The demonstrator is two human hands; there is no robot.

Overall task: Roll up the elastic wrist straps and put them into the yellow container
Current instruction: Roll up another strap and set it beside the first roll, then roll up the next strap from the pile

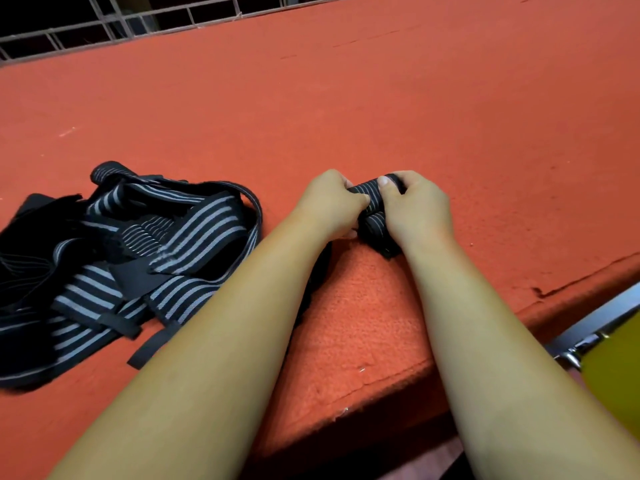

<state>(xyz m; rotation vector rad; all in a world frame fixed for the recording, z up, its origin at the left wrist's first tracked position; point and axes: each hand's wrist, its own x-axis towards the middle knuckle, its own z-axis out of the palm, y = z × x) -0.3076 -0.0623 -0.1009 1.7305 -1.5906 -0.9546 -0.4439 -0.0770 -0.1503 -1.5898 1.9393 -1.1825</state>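
Left hand and right hand are both clamped on one rolled strap, with fingers curled round it from either side. I note the right thumb pressed flat on top of the roll. The rolled strap is black with grey stripes and sits on the orange-covered bench, close to its near edge. A dark tail runs from the roll toward me under the left forearm; I cannot tell how much of it is unrolled.

Surroundings, taken from the rolled strap:
- **Left:** a pile of straps lies apart from it, tangled, in the same black and grey stripe, with black tabs sticking out. The left forearm crosses between this pile and the roll.
- **Lower right:** part of the yellow container shows beyond the bench edge, cut off by the frame. Its opening is not visible.
- **Between bench edge and container:** a metal bar runs along here.
- **Far behind:** a metal grille stands past the bench's far edge.

Edges and room: open orange covering stretches behind the roll and to its right. The near bench edge runs diagonally just on my side of the roll, and the right forearm crosses over it.
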